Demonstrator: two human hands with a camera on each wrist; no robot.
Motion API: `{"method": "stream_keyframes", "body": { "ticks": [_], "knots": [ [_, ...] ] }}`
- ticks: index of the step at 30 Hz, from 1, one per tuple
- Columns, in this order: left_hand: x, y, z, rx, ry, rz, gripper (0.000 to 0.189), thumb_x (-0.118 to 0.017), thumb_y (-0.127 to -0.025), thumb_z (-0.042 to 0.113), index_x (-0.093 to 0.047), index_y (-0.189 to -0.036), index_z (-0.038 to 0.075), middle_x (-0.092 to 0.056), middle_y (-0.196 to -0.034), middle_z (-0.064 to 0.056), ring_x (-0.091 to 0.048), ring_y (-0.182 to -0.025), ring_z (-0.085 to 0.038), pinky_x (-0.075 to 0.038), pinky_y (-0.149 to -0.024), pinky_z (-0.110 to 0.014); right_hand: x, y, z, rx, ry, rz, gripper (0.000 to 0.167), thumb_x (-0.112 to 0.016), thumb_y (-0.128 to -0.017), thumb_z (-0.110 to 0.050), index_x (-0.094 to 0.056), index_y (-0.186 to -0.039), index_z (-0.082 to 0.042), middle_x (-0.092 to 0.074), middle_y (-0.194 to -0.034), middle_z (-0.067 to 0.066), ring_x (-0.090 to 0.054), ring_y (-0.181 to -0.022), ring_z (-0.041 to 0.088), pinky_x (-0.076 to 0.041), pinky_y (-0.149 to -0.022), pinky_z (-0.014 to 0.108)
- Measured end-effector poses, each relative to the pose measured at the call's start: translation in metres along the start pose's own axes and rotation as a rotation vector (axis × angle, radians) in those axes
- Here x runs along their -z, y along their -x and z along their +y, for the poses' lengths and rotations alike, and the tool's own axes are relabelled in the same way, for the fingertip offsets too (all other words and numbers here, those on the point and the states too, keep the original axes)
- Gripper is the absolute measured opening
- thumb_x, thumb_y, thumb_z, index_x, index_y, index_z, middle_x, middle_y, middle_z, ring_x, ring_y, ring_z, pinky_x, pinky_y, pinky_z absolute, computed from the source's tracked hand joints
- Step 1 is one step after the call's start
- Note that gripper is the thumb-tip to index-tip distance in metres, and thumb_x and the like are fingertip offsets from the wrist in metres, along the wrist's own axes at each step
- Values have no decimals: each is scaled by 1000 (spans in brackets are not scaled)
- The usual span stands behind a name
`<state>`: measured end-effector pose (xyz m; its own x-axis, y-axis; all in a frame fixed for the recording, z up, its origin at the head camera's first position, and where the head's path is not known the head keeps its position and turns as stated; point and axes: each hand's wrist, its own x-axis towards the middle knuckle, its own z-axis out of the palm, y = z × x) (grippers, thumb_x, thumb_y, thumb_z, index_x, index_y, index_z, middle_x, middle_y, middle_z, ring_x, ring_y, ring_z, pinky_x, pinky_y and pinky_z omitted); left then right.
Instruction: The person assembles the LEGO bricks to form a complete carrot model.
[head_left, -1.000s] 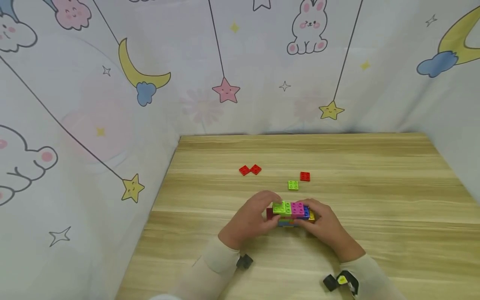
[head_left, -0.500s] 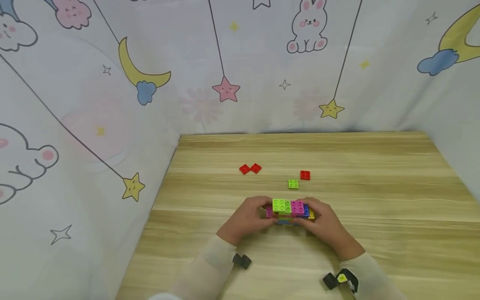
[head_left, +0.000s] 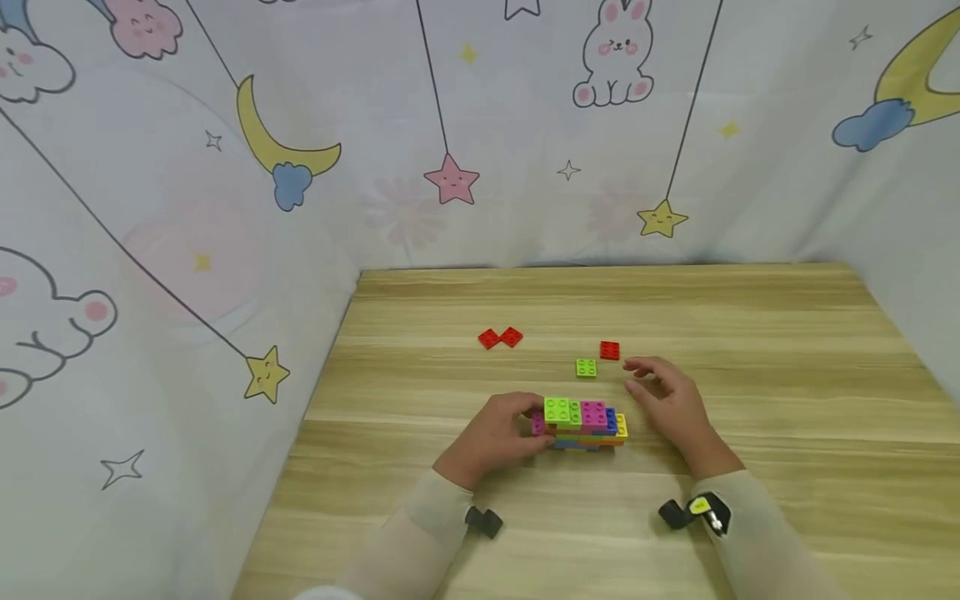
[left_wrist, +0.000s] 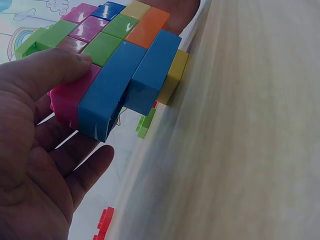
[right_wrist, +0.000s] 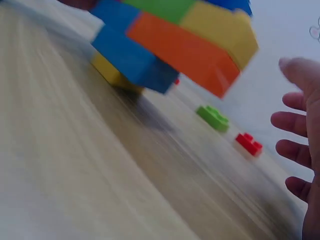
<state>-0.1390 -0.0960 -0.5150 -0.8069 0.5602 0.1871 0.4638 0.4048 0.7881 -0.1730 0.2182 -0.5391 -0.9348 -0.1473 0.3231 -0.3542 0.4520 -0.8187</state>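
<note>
A stacked build of toy building bricks [head_left: 594, 414], in lime, pink, blue, orange and yellow, stands near the middle of the table. My left hand [head_left: 491, 437] grips its left end; in the left wrist view the thumb presses a pink brick [left_wrist: 72, 100] there. Apart from the build's right end is my right hand [head_left: 678, 412], its fingers relaxed and holding nothing. Nearest to those fingertips lies a small red brick [head_left: 610, 350], with a lime green brick [head_left: 586, 368] just left of it. The right wrist view shows the orange brick [right_wrist: 185, 47] at the build's right end.
Farther back on the wooden table [head_left: 420, 317], two red bricks [head_left: 489, 338] lie corner to corner. A white printed cloth [head_left: 525, 217] rises behind the table and along both sides. Dark wrist cameras [head_left: 483, 522] sit by both sleeves.
My left hand has drawn its fingers off the lime brick on top and holds the build's left end. My right hand has let go and moved up and right, toward the red brick.
</note>
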Motion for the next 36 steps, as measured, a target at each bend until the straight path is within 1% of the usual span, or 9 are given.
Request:
{"method": "stream_keyframes", "body": {
  "ticks": [3, 6, 14, 17, 21, 27, 31, 34, 36],
  "knots": [
    [1, 0, -1, 3, -1, -2, 36, -84, -89, 21, -70, -122, 17, -71, -117, 11, -64, -100, -4, -56, -91, -26, 3, -15, 11, -37, 95, -12, 35, -72, -100, -24, -67, -131, -10, -67, -127, 8, -58, -115, 25, -45, -99, 42],
    [1, 0, -3, -2, -1, -7, 36, -84, -89, 21, -70, -122, 16, -71, -117, 10, -64, -100, -4, -56, -92, -27, 4, -29, 21, -35, 169, -39, 41, -75, -98, -28, -66, -134, -10, -65, -131, 11, -58, -119, 33, -45, -102, 55],
    [1, 0, -1, -9, -5, -9, 35, -84, -89, 20, -71, -121, 15, -72, -115, 10, -63, -98, -4, -56, -91, -29, 0, -59, 34, 15, 308, -126, 53, -80, -93, -31, -64, -138, -7, -62, -139, 16, -51, -129, 40, -35, -111, 61],
    [1, 0, 0, -12, -1, -10, 35, -84, -89, 19, -70, -121, 14, -72, -115, 9, -63, -98, -4, -56, -91, -30, -2, -65, 35, 24, 372, -165, 53, -80, -93, -30, -65, -137, -6, -61, -138, 17, -50, -128, 42, -34, -107, 64],
    [1, 1, -1, -14, 5, -5, 35, -84, -89, 18, -70, -121, 14, -72, -115, 8, -64, -98, -4, -57, -90, -31, -5, -69, 34, 14, 431, -202, 44, -78, -94, -29, -69, -130, -6, -63, -135, 15, -49, -126, 42, -34, -100, 65],
    [1, 0, -3, -20, 0, -3, 36, -84, -89, 19, -70, -122, 14, -72, -115, 9, -64, -98, -3, -57, -90, -30, -5, -68, 31, -19, 416, -205, 39, -77, -95, -28, -70, -127, -7, -64, -132, 15, -49, -126, 41, -34, -101, 64],
    [1, 1, -2, -15, -7, 1, 36, -84, -89, 20, -71, -123, 14, -72, -116, 9, -64, -97, -3, -57, -89, -28, -3, -65, 29, -45, 342, -185, 41, -76, -96, -30, -69, -129, -6, -65, -131, 16, -50, -127, 40, -33, -108, 63],
    [1, 1, -2, -9, -5, 1, 36, -84, -89, 18, -71, -123, 13, -72, -115, 8, -64, -98, -4, -57, -90, -29, -3, -59, 28, -55, 267, -141, 40, -76, -96, -30, -69, -128, -6, -67, -128, 16, -55, -122, 37, -38, -108, 59],
    [1, 1, -2, -9, -5, 3, 36, -84, -89, 18, -71, -122, 13, -73, -115, 7, -63, -97, -4, -57, -90, -29, -2, -54, 24, -48, 224, -106, 38, -77, -96, -28, -70, -128, -8, -69, -124, 14, -59, -115, 34, -45, -102, 56]
  ]
}}
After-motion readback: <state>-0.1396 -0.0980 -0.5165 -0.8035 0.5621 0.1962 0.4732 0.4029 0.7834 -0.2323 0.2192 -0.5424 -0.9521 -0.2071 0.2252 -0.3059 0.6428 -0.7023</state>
